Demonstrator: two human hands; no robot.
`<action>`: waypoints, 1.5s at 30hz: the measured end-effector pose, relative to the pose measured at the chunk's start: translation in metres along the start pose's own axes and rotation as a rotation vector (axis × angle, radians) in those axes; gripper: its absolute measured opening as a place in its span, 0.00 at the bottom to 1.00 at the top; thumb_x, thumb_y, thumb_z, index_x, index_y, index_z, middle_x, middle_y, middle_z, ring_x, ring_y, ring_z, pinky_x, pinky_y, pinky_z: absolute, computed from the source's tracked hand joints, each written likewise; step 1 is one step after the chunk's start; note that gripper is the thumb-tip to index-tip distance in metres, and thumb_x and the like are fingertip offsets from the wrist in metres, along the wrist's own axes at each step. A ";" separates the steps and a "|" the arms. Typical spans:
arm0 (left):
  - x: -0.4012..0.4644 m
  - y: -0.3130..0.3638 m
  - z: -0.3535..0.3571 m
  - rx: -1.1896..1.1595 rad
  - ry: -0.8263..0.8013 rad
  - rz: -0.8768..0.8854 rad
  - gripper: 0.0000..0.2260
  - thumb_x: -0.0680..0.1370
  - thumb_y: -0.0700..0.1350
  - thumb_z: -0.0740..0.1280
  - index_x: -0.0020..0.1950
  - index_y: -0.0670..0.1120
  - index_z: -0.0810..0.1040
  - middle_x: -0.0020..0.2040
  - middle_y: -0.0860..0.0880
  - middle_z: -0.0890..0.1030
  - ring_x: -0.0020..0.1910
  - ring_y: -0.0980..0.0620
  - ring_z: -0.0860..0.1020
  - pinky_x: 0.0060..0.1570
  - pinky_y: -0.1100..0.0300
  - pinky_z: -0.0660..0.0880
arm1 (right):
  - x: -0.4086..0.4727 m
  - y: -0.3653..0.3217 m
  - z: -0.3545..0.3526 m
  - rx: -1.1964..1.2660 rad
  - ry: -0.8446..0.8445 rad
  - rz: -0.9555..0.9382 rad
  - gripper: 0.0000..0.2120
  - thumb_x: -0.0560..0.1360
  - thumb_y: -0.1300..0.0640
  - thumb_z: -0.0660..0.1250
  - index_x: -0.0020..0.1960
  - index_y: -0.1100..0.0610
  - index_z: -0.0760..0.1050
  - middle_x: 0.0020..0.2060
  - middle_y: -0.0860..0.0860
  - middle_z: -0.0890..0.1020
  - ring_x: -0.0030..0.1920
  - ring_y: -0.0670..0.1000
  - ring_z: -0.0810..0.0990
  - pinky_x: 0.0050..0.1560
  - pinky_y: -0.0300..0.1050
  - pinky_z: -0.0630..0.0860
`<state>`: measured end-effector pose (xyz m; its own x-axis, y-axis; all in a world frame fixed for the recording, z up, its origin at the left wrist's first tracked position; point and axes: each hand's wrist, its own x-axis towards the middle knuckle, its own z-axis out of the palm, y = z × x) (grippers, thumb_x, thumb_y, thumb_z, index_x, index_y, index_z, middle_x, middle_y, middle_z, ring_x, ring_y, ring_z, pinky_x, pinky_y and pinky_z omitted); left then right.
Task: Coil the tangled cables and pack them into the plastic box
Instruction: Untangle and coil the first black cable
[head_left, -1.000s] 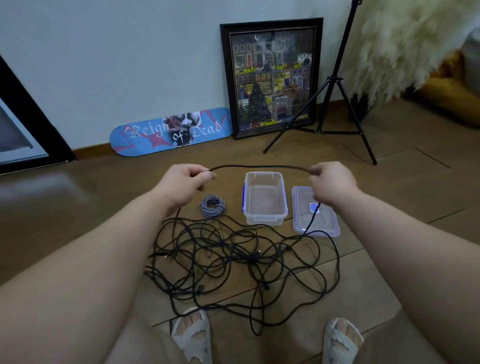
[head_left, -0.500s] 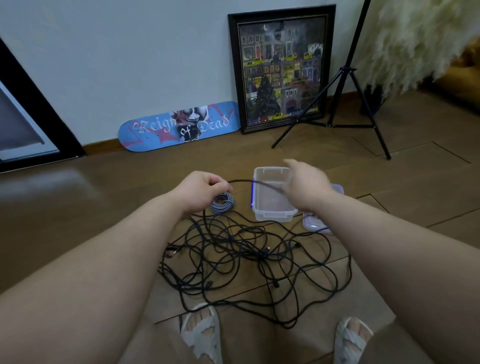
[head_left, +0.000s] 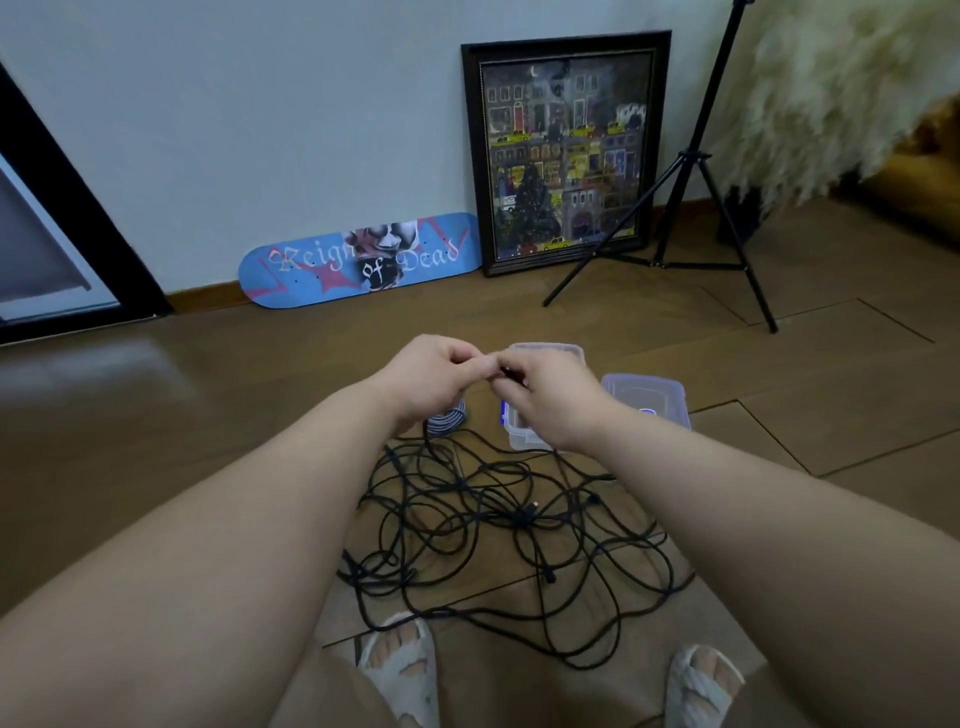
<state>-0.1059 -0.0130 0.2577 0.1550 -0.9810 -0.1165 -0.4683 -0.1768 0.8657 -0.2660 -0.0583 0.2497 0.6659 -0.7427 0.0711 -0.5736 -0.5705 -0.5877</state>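
Note:
A tangle of black cables (head_left: 498, 525) lies on the wooden floor in front of my feet. My left hand (head_left: 431, 376) and my right hand (head_left: 550, 395) meet above it, fingertips together, both pinching a black cable between them. The clear plastic box (head_left: 545, 351) stands open on the floor just behind my right hand, mostly hidden by it. Its clear lid (head_left: 649, 397) lies to the right of the box. A small grey coiled cable (head_left: 447, 418) rests on the floor under my left hand.
A blue skateboard deck (head_left: 358, 260) and a framed painting (head_left: 563, 150) lean against the wall behind. A black tripod (head_left: 685, 208) stands at the right, next to a fluffy white throw (head_left: 831, 88). My feet in white slippers (head_left: 400, 670) are at the bottom.
My hands were apart with a length of black cable stretched between them. My right hand has swung left to meet my left hand, folding the cable together.

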 end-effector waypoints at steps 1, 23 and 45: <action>0.000 0.002 0.001 0.014 0.005 0.002 0.08 0.79 0.47 0.68 0.41 0.47 0.83 0.29 0.51 0.70 0.32 0.51 0.66 0.34 0.58 0.64 | 0.005 0.006 0.001 0.011 0.024 0.075 0.10 0.82 0.57 0.59 0.57 0.56 0.78 0.44 0.49 0.79 0.43 0.51 0.78 0.46 0.47 0.75; -0.001 -0.001 -0.009 -0.001 0.101 -0.002 0.08 0.78 0.47 0.69 0.40 0.50 0.84 0.27 0.55 0.72 0.31 0.53 0.67 0.35 0.59 0.66 | -0.004 0.002 -0.010 -0.046 0.037 -0.004 0.16 0.81 0.58 0.61 0.67 0.50 0.73 0.57 0.50 0.80 0.52 0.50 0.79 0.58 0.49 0.76; -0.004 -0.011 -0.020 -0.105 0.144 -0.057 0.10 0.79 0.47 0.68 0.39 0.50 0.85 0.31 0.47 0.67 0.36 0.46 0.64 0.37 0.54 0.65 | -0.007 0.025 -0.024 -0.086 0.156 0.221 0.26 0.80 0.56 0.63 0.76 0.50 0.61 0.71 0.51 0.71 0.60 0.55 0.77 0.58 0.48 0.74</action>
<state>-0.0836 -0.0059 0.2584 0.3052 -0.9468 -0.1022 -0.3633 -0.2150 0.9065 -0.2963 -0.0759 0.2544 0.4425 -0.8935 0.0758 -0.7398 -0.4115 -0.5324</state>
